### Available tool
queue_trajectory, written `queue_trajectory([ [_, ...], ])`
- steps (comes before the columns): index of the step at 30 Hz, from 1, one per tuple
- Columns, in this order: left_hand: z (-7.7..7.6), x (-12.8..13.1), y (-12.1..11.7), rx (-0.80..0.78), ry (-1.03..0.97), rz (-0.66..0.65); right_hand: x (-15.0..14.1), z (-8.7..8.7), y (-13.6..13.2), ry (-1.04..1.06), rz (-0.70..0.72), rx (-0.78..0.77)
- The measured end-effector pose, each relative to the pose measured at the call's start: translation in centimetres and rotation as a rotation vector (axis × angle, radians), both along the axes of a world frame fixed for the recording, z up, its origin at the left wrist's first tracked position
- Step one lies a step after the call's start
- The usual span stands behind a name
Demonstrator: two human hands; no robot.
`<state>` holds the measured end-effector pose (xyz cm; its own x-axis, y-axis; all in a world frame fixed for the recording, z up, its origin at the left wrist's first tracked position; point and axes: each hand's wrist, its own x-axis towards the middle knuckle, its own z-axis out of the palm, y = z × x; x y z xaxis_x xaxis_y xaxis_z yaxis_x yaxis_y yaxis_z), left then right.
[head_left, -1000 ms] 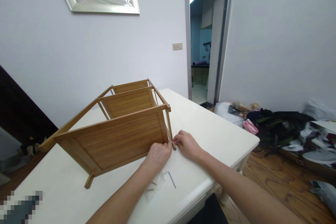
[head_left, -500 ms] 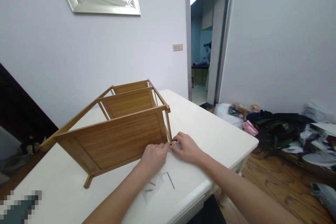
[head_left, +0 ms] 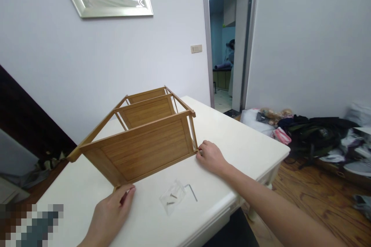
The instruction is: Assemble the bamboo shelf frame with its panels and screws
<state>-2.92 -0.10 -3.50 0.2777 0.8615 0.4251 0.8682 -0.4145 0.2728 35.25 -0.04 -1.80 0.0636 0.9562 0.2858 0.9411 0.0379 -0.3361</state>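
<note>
A wooden shelf unit (head_left: 145, 150) lies on its side on the white table (head_left: 240, 135), one slatless panel facing me. My left hand (head_left: 111, 208) is closed around the foot at the panel's lower left corner, hiding that foot. At the lower right corner, the fingers of my right hand (head_left: 211, 158) are curled round the end of the wooden frame. Between my hands and nearer to me, a clear plastic bag (head_left: 180, 190) lies flat with two screws (head_left: 171, 202) on or inside it; I cannot tell which. Just right of the bag rests an Allen key (head_left: 192, 193).
The table's right edge (head_left: 261, 175) drops to a wooden floor. Bags and clothes (head_left: 313, 135) are piled on the floor at the right. Behind the table stands a wall with a framed mirror or picture (head_left: 116, 13) and a doorway, through which a person (head_left: 231, 60) shows.
My left hand has left the lower right corner and taken hold of the lower left foot. The shelf unit sits slightly farther right in view. My right hand stays at its corner.
</note>
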Motion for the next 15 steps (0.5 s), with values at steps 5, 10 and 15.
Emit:
queue_trajectory([
  [5, 0.1, -0.4, 0.5, -0.182, -0.196, 0.195, 0.2, 0.0, 0.3, -0.055, -0.117, -0.006],
  [10, 0.6, 1.2, 0.5, -0.142, -0.335, 0.231, 0.6, 0.1, 0.5, -0.097, -0.198, 0.003],
  [15, -0.3, 0.8, 0.7, -0.101, -0.466, 0.234, 1.4, 0.1, 0.8, -0.125, -0.273, 0.001],
])
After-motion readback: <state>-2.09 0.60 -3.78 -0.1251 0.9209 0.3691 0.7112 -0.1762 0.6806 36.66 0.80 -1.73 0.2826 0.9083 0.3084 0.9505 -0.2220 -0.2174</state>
